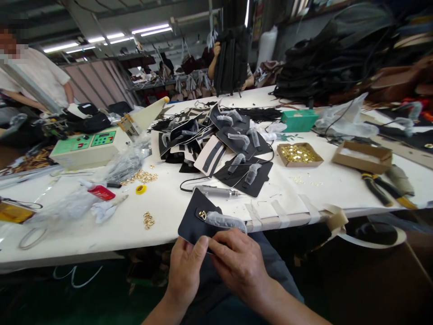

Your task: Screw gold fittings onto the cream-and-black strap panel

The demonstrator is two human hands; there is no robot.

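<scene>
A black flat leather panel (189, 225) with a gold metal fitting (202, 215) and a plastic-wrapped strap (226, 220) is held at the table's front edge. My left hand (186, 266) grips its lower left side, thumb on top. My right hand (240, 259) closes on its lower right edge, with fingers partly over the strap's near end. Just beyond the panel lies a grey electric screwdriver (214, 191) with its cable. Behind it is a heap of similar black panels (241, 140), several with wrapped straps. Small gold fittings (148, 220) lie in a cluster to the left.
A carton of gold pieces (299, 154), another carton (363, 155), a green box (299, 120) and pliers (387, 189) stand to the right. Leftward are a red glue bottle (101, 190), a yellow tape roll (141, 189) and a control box (89, 146). Other people are across the table.
</scene>
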